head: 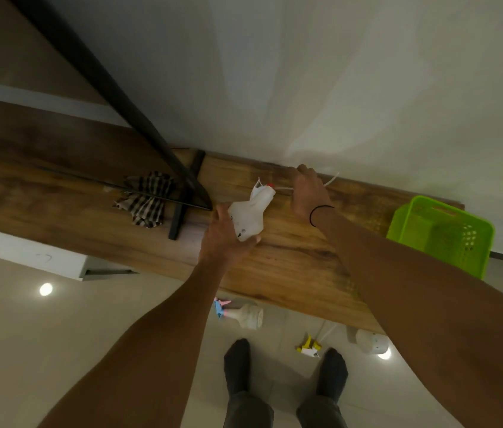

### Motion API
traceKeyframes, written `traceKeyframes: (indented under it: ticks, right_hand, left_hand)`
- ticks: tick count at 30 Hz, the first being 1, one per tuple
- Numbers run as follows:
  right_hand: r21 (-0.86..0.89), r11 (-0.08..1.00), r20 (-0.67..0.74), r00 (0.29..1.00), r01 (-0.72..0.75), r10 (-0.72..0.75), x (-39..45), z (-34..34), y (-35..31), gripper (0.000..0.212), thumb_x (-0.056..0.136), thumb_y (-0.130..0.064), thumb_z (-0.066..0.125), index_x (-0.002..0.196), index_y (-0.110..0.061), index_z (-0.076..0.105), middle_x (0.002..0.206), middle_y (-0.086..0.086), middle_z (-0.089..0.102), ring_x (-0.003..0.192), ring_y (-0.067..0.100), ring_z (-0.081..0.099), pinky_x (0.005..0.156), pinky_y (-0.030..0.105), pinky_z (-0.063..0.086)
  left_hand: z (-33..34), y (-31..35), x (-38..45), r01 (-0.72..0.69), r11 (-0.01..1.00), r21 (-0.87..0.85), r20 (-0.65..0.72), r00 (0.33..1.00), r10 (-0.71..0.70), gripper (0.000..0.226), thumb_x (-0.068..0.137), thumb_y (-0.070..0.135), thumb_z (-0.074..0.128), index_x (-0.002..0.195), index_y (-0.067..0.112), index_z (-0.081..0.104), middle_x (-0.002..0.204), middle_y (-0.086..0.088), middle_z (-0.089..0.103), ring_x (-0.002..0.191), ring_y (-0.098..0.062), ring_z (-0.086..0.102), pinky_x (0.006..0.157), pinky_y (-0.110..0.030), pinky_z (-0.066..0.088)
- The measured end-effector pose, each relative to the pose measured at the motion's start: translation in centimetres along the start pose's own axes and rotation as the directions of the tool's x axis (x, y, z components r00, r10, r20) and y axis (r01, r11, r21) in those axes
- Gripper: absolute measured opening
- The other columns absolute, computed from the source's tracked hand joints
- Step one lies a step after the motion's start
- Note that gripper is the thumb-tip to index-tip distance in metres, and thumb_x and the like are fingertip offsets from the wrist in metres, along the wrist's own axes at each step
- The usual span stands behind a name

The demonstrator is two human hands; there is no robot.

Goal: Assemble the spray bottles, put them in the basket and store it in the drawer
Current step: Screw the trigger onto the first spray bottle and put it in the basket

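Head view, looking steeply down over a wooden worktop against a pale wall. Left hand wrapped around the base of a translucent white spray bottle, fingers mostly hidden beneath it, thumb along its near side; bottle lying tilted over the middle of the worktop, neck pointing toward the back edge. Right hand closed near the back edge, just beyond the neck, knuckles toward the camera; a thin white dip tube emerging on its far side, so apparently gripping the spray head, though the head itself hidden by the hand apart from a small red tip at the neck. Whether head and bottle already joined: cannot tell. Black band on the right wrist.

Green basket at the right end of the worktop, its right side hanging past the edge, inside dim. Checked cloth left of the hands, partly crossed by a black metal frame. Bare wood between hands and basket.

Below the front edge, on the tiled floor: an assembled bottle with pink and blue head, a yellow spray head, and another white bottle partly cut off by the right forearm. Socked feet at the bottom.
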State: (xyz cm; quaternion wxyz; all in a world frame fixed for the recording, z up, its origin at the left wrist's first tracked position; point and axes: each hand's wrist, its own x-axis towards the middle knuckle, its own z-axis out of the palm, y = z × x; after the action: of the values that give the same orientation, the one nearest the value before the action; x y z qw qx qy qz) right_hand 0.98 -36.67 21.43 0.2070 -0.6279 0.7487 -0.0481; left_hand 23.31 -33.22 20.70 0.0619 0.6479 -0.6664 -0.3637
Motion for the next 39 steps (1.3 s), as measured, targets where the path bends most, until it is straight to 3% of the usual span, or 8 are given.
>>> traceKeyframes:
  ticks: [6, 13, 16, 19, 24, 28, 34, 39]
  right_hand:
    - [-0.075, 0.994, 0.092, 0.993, 0.077, -0.069, 2.1, 2.6, -1.4, 0.058, 0.091, -0.007, 0.067, 0.145, -0.017, 0.048, 0.136, 0.017, 0.052, 0.127, 0.037, 0.05, 0.107, 0.049, 0.048]
    - [-0.199, 0.977, -0.011, 0.997, 0.077, -0.081, 1.6, 4.3, -1.8, 0.053, 0.093, -0.006, 0.06, 0.144, -0.019, 0.053, 0.136, 0.014, 0.051, 0.129, 0.035, 0.047, 0.103, 0.047, 0.048]
    - [-0.02, 1.0, -0.131, 0.991, -0.006, 0.004, 0.8, 3.6, -1.5, 0.051, 0.089, -0.002, 0.062, 0.137, -0.018, 0.057, 0.126, 0.011, 0.06, 0.122, 0.033, 0.055, 0.099, 0.043, 0.049]
    - [0.235, 0.97, -0.258, 0.959, -0.058, 0.12, -0.1, 1.7, -1.0, 0.036, 0.091, 0.003, 0.062, 0.123, -0.012, 0.062, 0.11, 0.01, 0.067, 0.105, 0.031, 0.061, 0.088, 0.043, 0.054]
    - [0.652, 0.758, -0.314, 0.9, -0.027, 0.303, -1.6, -3.5, 0.8, 0.026, 0.093, -0.004, 0.07, 0.118, -0.006, 0.063, 0.098, 0.001, 0.066, 0.09, 0.019, 0.063, 0.081, 0.03, 0.054]
    - [0.883, 0.463, -0.269, 0.894, 0.08, 0.359, -2.9, -7.5, 1.5, 0.028, 0.096, 0.0, 0.066, 0.121, 0.008, 0.057, 0.1, 0.017, 0.061, 0.087, 0.035, 0.061, 0.086, 0.053, 0.061]
    - [0.936, 0.21, -0.34, 0.881, 0.283, 0.33, -7.1, -12.0, 1.8, 0.026, 0.101, 0.003, 0.057, 0.121, -0.002, 0.042, 0.097, 0.024, 0.058, 0.089, 0.033, 0.061, 0.095, 0.06, 0.058]
    - [0.925, 0.133, -0.38, 0.85, 0.356, 0.366, -8.4, -13.7, 2.2, 0.029, 0.101, 0.007, 0.054, 0.121, -0.001, 0.035, 0.098, 0.024, 0.054, 0.095, 0.035, 0.057, 0.1, 0.069, 0.051]
  left_hand:
    - [0.4, -1.6, 0.2, 0.045, 0.996, -0.073, -0.001, 0.999, -0.045, 0.1, 0.072, 0.052, 0.09, 0.144, 0.019, 0.029, 0.14, -0.005, 0.047, 0.127, -0.025, 0.056, 0.095, -0.04, 0.058]
    - [1.5, -2.0, 0.1, 0.026, 0.994, -0.108, 0.01, 1.0, -0.025, 0.102, 0.073, 0.056, 0.089, 0.146, 0.02, 0.028, 0.136, -0.002, 0.046, 0.111, -0.01, 0.047, 0.079, -0.025, 0.046]
    - [1.6, -2.1, 0.0, 0.014, 0.99, -0.141, 0.003, 1.0, -0.014, 0.101, 0.073, 0.054, 0.09, 0.146, 0.02, 0.028, 0.136, -0.002, 0.046, 0.112, -0.011, 0.051, 0.073, -0.018, 0.044]
    - [1.8, -1.8, -0.2, -0.029, 0.977, -0.21, 0.006, 1.0, 0.031, 0.102, 0.074, 0.053, 0.09, 0.148, 0.017, 0.03, 0.138, -0.004, 0.049, 0.117, -0.015, 0.057, 0.075, -0.018, 0.049]
    - [3.0, -0.2, -0.9, -0.09, 0.967, -0.237, -0.009, 0.996, 0.09, 0.104, 0.069, 0.06, 0.09, 0.146, 0.025, 0.03, 0.138, 0.004, 0.05, 0.121, -0.014, 0.057, 0.08, -0.025, 0.054]
    - [4.5, 1.5, -1.0, -0.125, 0.954, -0.274, 0.023, 0.99, 0.136, 0.107, 0.068, 0.059, 0.091, 0.149, 0.026, 0.028, 0.143, 0.002, 0.047, 0.126, -0.018, 0.055, 0.09, -0.036, 0.06]
    - [6.7, 3.1, -1.5, -0.173, 0.943, -0.285, 0.093, 0.974, 0.207, 0.109, 0.071, 0.046, 0.094, 0.151, 0.027, 0.022, 0.146, 0.002, 0.04, 0.13, -0.02, 0.049, 0.097, -0.042, 0.06]
    - [7.9, 4.3, -1.8, -0.207, 0.914, -0.349, 0.152, 0.95, 0.273, 0.106, 0.078, 0.033, 0.092, 0.155, 0.026, 0.02, 0.147, -0.002, 0.039, 0.133, -0.026, 0.049, 0.1, -0.047, 0.059]
